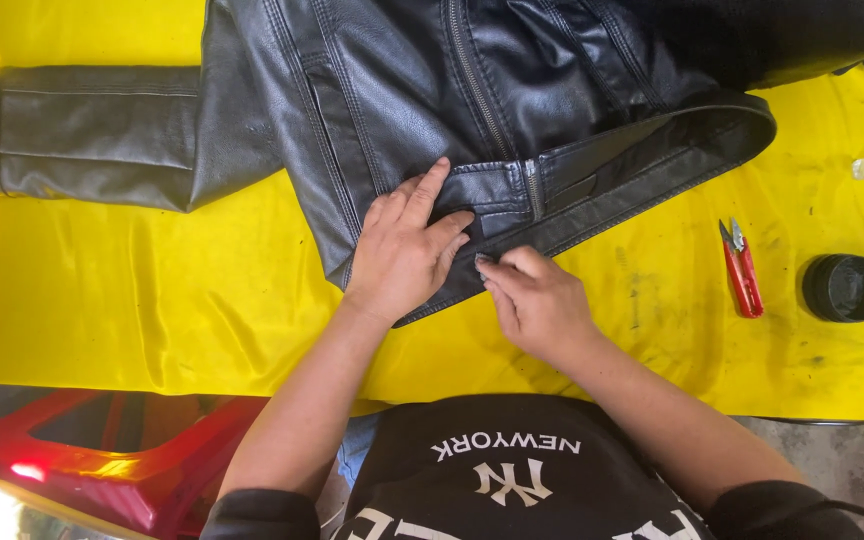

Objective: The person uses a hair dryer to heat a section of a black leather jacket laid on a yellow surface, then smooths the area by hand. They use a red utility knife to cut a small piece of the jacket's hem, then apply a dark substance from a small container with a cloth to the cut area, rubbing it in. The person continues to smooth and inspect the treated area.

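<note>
so far jacket [472, 90] spread flat on yellow counter [152, 290]. left hand [407, 250] presses hem by zip, fingers splayed, gripping nothing. right hand [537, 300] pinches hem edge, grip nearly closed. snips [742, 268], black tin [844, 287] untouched; work looks early.

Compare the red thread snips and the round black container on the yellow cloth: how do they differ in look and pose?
The red thread snips are long and narrow, with grey blades; the round black container is squat and circular. The snips lie flat, blades pointing away from the person; the container stands on its base. The snips lie closer to the black leather jacket than the container. Both rest on the yellow cloth, to the right of the hands and untouched.
</note>
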